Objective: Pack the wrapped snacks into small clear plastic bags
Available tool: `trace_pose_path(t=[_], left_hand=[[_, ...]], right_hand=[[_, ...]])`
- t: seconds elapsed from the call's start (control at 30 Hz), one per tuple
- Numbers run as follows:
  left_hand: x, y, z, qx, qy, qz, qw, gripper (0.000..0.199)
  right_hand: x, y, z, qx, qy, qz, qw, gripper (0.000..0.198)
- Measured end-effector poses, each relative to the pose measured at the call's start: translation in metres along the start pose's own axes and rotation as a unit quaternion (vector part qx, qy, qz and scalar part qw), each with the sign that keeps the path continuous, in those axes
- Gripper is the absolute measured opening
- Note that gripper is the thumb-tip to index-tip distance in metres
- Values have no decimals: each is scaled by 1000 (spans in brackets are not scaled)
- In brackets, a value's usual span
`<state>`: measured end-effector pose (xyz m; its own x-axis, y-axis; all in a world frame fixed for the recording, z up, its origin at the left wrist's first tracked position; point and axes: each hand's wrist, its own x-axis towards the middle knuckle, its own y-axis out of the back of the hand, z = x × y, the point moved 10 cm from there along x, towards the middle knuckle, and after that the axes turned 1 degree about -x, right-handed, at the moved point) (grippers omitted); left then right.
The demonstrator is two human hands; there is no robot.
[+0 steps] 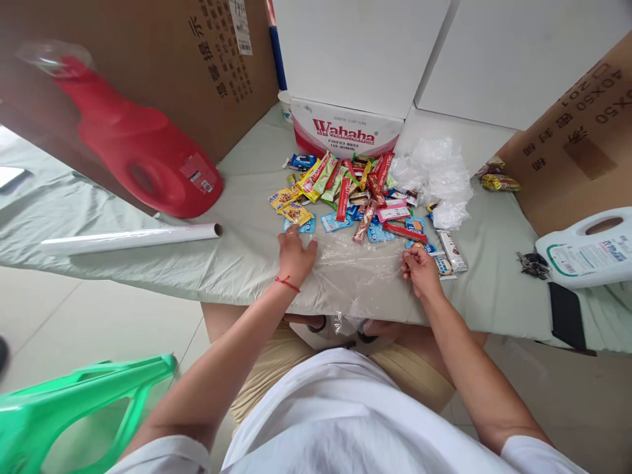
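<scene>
A clear plastic bag point(360, 266) lies flat at the table's front edge between my hands, its near end hanging over. My right hand point(421, 268) pinches the bag's right edge. At the bag's left side is my left hand point(295, 255), fingers apart, fingertips by a blue snack packet point(303, 225) and a yellow cookie packet point(296, 214); whether they touch is unclear. Beyond the bag sits a pile of wrapped snack bars point(343, 191) in red, green, yellow and brown. To the right of the pile is a heap of crumpled clear bags point(437, 174). A silvery-white wrapped bar point(451, 250) lies past my right hand.
A Wahaba carton point(348, 128) stands behind the snacks. On the left are a red detergent jug point(143, 148) and a white roll point(131, 240). At right lie a white jug point(587, 250), keys point(533, 264) and a black phone point(567, 315). A green stool point(89, 388) stands on the floor.
</scene>
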<state>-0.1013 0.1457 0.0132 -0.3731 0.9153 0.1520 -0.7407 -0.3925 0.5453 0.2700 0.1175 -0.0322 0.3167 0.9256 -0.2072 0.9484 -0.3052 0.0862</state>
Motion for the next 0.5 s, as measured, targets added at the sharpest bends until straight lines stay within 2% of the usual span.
trace_pose_path(t=[0.07,0.1,0.13,0.2,0.23,0.27,0.33,0.43,0.5], left_hand=[[-17,27,38,34,-107,116,987,50],[-33,34,59,39,-174,143,974,44],[-50,34,78,41,-238,139,960,34],[-86,8,105,60,-354,19,933,20],[-101,-9,108,84,-381,-49,919,21],[-112,-26,104,113,-386,-105,909,23],[-120,-50,80,181,-344,-163,907,32],[-118,-70,40,259,-270,-202,905,50],[-118,-78,25,289,-256,-220,896,58]], right_hand=[[5,-4,2,-3,8,-1,1000,43],[4,-7,2,-2,12,-4,1000,43],[3,-10,3,-1,15,-8,1000,42],[1,-16,6,-4,15,-19,1000,40],[2,-17,7,-7,14,-25,1000,40],[6,-16,6,-10,16,-28,999,40],[18,-7,1,-15,29,-22,999,41],[39,22,-10,-22,41,16,999,46],[42,38,-9,-43,16,36,998,51]])
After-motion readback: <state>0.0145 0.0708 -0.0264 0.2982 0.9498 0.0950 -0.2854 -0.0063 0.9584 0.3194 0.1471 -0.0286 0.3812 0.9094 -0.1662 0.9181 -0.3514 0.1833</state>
